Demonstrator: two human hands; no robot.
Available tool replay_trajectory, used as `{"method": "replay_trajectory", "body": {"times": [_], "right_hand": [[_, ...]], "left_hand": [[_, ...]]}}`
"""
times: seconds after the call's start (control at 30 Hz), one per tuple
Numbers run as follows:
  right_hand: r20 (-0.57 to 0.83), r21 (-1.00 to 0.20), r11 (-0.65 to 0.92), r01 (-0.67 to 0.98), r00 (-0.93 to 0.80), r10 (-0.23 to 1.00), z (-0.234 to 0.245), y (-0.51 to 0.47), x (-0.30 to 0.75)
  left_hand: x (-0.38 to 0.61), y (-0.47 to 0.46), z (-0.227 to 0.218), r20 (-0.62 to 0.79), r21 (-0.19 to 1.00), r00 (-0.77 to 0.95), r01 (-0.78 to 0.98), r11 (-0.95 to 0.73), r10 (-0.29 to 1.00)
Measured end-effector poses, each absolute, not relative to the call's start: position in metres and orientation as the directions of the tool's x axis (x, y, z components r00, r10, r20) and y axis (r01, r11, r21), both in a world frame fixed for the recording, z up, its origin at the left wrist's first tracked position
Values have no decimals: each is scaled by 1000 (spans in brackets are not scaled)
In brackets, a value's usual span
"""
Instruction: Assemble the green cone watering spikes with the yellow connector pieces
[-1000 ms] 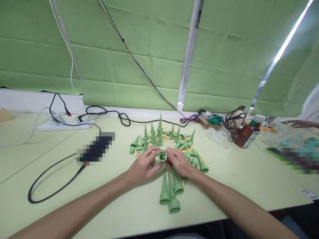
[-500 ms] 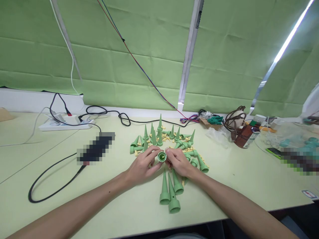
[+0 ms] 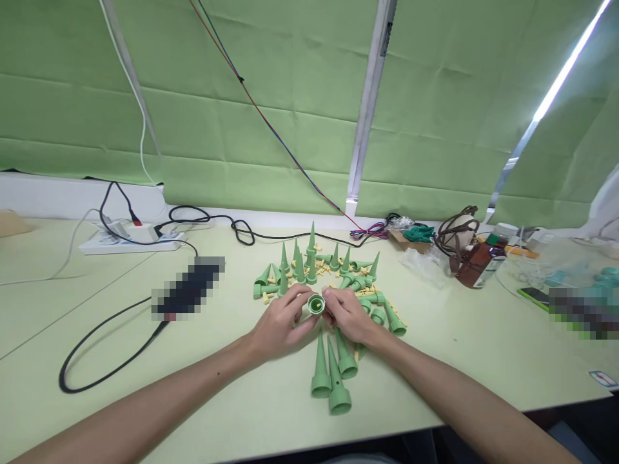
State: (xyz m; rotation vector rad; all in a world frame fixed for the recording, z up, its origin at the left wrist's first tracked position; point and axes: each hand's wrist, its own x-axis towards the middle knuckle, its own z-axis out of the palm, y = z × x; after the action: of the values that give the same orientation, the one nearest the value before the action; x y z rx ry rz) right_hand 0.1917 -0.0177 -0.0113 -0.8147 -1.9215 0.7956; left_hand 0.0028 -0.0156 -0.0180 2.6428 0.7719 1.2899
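Observation:
A green plastic watering spike [image 3: 316,313] points its open cup end towards me, and a small yellow piece shows inside. My left hand [image 3: 280,322] is closed round its left side with thumb and fingers. Against its right side, my right hand [image 3: 349,314] is closed in a pinch; whatever lies between those fingertips is hidden. Three more green spikes [image 3: 340,399] lie just below my hands. Beyond them, several spikes [image 3: 312,258] stand upright or lie about, with small yellow valve pieces [image 3: 325,271] scattered among them.
A blurred black device [image 3: 188,290] with a looped cable lies left, near a white power strip [image 3: 130,243]. At the right are a brown bottle [image 3: 478,263], a clear plastic bag [image 3: 423,267] and a green-edged phone [image 3: 532,294]. Black cable [image 3: 285,236] runs along the back.
The view has shifted slightly. Both hands stay at the spike in nearly the same pose, and the spike's cup is turned or tilted a little.

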Motion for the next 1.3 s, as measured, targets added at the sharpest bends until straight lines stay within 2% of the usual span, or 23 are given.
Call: {"method": "replay_trajectory", "body": {"times": [0.4, 0.57, 0.8, 0.97, 1.17, 1.3], "right_hand": [[484, -780, 582, 231, -368, 794, -13, -20, 189], [488, -773, 589, 236, -372, 789, -12, -21, 188], [516, -736, 629, 251, -394, 761, -8, -23, 188], [522, -716, 643, 274, -402, 752, -8, -23, 189], [506, -739, 621, 260, -396, 767, -9, -23, 188], [491, -752, 604, 264, -387, 781, -12, -23, 187]], "left_hand": [[3, -15, -20, 723, 198, 525, 465, -863, 449], [4, -15, -19, 728, 220, 523, 435, -873, 443], [1, -11, -17, 745, 180, 523, 440, -880, 414], [-4, -9, -17, 757, 112, 534, 462, -880, 377], [-8, -6, -20, 791, -108, 569, 494, -863, 226], [-8, -3, -22, 802, -113, 551, 519, -847, 231]]}}
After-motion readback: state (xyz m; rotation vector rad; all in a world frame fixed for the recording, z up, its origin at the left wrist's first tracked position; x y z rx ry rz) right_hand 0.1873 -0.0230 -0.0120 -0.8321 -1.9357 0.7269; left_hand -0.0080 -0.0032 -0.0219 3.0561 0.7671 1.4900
